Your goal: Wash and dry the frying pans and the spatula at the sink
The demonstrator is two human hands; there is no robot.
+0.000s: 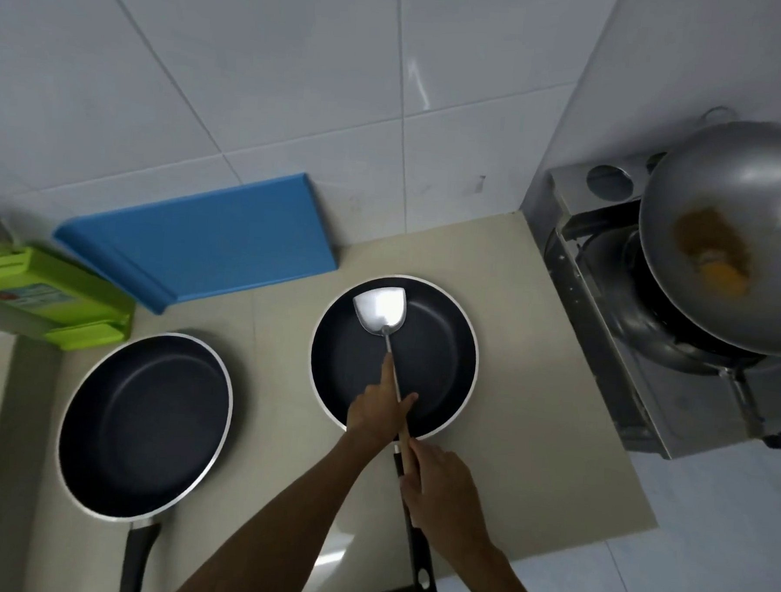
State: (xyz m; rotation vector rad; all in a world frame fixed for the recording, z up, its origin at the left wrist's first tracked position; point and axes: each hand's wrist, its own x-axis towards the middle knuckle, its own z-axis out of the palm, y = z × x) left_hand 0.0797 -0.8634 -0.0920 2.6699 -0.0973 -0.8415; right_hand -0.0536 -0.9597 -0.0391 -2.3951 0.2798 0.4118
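Two black frying pans sit on the beige counter: one at the left (pixel 144 425) and one in the middle (pixel 440 339). A steel spatula (pixel 381 311) with a wooden handle lies in the middle pan, blade toward the wall. My left hand (pixel 376 412) holds its metal shaft, index finger stretched along it. My right hand (pixel 442 491) grips the wooden end of the handle, just above the middle pan's black handle (pixel 420 564). No sink is in view.
A blue cutting board (pixel 202 236) leans on the tiled wall behind the pans. A green knife holder (pixel 49 298) stands at the far left. At the right, a steel wok (pixel 736 232) with yellow residue rests on a gas stove (pixel 647 377).
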